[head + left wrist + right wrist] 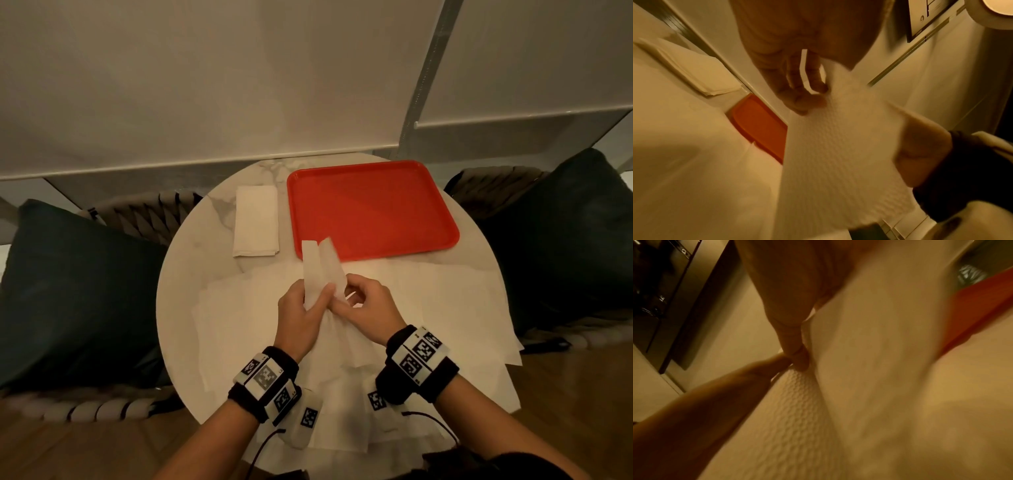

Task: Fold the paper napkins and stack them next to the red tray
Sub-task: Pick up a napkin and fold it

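Holding one napkin (320,270) upright above the round table (191,274), both hands pinch it at its lower part: the left hand (301,317) has its thumb and fingers curled around the left side, the right hand (368,308) nips the right edge. Its two upper flaps overlap the near edge of the red tray (373,209). A folded stack (256,221) lies just left of the tray, and unfolded napkins (239,325) lie spread beneath the hands.

A red tray (373,209), white dimple-embossed napkins (320,270), and a grey-veined white marble table (219,209).
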Available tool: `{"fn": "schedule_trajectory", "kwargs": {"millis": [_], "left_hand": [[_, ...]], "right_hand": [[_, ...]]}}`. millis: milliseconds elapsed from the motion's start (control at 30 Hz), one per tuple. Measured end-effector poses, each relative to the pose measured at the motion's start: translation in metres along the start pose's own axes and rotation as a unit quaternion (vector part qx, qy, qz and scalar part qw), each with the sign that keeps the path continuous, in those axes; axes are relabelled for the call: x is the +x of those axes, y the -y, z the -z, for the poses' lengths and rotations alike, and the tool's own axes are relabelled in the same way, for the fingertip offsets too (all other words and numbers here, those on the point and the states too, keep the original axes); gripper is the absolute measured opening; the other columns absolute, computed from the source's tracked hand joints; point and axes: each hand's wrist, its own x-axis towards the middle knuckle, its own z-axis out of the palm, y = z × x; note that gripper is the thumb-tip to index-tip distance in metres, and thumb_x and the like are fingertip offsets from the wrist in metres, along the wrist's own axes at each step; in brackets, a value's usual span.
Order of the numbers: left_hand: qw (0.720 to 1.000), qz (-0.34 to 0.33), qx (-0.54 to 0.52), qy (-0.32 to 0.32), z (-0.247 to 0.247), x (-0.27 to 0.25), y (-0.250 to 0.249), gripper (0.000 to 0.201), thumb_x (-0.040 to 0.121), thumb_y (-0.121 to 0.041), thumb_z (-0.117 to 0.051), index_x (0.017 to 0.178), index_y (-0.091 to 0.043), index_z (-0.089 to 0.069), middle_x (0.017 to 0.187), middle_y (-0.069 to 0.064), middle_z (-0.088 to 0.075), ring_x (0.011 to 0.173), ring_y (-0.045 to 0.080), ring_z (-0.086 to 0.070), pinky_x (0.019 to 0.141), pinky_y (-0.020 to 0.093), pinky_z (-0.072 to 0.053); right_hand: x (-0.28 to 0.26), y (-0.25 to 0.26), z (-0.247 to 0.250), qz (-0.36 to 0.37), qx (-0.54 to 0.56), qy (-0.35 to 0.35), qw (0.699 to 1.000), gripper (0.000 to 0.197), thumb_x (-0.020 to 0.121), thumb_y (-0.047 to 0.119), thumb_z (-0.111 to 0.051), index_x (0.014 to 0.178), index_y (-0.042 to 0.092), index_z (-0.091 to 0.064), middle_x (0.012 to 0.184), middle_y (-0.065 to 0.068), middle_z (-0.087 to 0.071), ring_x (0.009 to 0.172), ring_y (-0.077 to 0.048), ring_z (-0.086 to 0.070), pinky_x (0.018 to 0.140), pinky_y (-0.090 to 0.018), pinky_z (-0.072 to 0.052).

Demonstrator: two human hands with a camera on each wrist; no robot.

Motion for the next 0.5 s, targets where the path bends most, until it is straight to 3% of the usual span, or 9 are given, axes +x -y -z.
{"fn": "schedule_trajectory", "kwargs": {"millis": [133, 233, 300, 367, 433, 500], "left_hand": [[1.000, 0.015, -0.019, -0.014, 0.007, 0.003, -0.001, 0.050, 0.096, -0.054, -0.038, 0.085, -0.012, -0.063, 0.085, 0.011, -0.064, 0.078, 0.020, -0.061, 0.070, 0.035, -0.050], [0.999, 0.023, -0.044, -0.001, 0.014, 0.002, 0.001, 0.069, 0.094, -0.067, -0.024, 0.091, -0.012, -0.065, 0.091, 0.005, -0.067, 0.079, 0.012, -0.061, 0.060, 0.027, -0.053], [0.999, 0.011, -0.043, 0.011, 0.019, 0.001, 0.005, 0.073, 0.090, -0.071, -0.024, 0.094, -0.012, -0.067, 0.091, 0.002, -0.066, 0.080, 0.011, -0.060, 0.062, 0.026, -0.052], [1.000, -0.011, -0.016, -0.004, 0.025, 0.001, 0.009, 0.053, 0.095, -0.058, -0.035, 0.089, -0.018, -0.069, 0.091, -0.001, -0.062, 0.085, 0.009, -0.059, 0.071, 0.023, -0.049], [0.998, -0.019, 0.022, -0.049, 0.032, 0.006, 0.014, 0.025, 0.099, -0.034, -0.050, 0.085, -0.022, -0.068, 0.094, -0.004, -0.060, 0.089, 0.008, -0.058, 0.072, 0.019, -0.046], [0.995, 0.015, 0.028, -0.096, 0.041, 0.014, 0.021, 0.010, 0.097, -0.023, -0.055, 0.093, -0.023, -0.064, 0.100, -0.005, -0.060, 0.090, 0.006, -0.057, 0.069, 0.012, -0.044]], "right_hand": [[0.003, 0.008, -0.013, -0.028, 0.063, 0.013, 0.998, 0.036, 0.069, 0.045, -0.077, 0.092, 0.020, -0.066, 0.087, 0.003, -0.070, 0.068, -0.016, -0.067, 0.064, -0.035, -0.058], [0.006, 0.013, -0.016, -0.034, 0.097, 0.006, 0.995, 0.034, 0.072, 0.045, -0.078, 0.095, 0.023, -0.068, 0.091, 0.006, -0.073, 0.076, -0.007, -0.068, 0.072, -0.028, -0.056], [0.012, 0.013, -0.018, -0.045, 0.112, -0.002, 0.993, 0.024, 0.076, 0.039, -0.078, 0.094, 0.025, -0.069, 0.090, 0.008, -0.074, 0.084, -0.007, -0.070, 0.077, -0.029, -0.057], [0.020, 0.011, -0.020, -0.054, 0.114, -0.018, 0.992, 0.011, 0.082, 0.027, -0.075, 0.092, 0.028, -0.069, 0.090, 0.006, -0.074, 0.086, -0.009, -0.070, 0.080, -0.035, -0.058], [0.030, 0.008, -0.022, -0.073, 0.132, -0.027, 0.988, 0.013, 0.086, 0.019, -0.069, 0.098, 0.024, -0.069, 0.096, 0.002, -0.074, 0.089, -0.015, -0.070, 0.084, -0.041, -0.057], [0.038, 0.011, -0.023, -0.093, 0.161, -0.015, 0.982, 0.020, 0.089, 0.013, -0.065, 0.109, 0.013, -0.067, 0.101, -0.002, -0.073, 0.090, -0.017, -0.070, 0.082, -0.036, -0.058]]}}
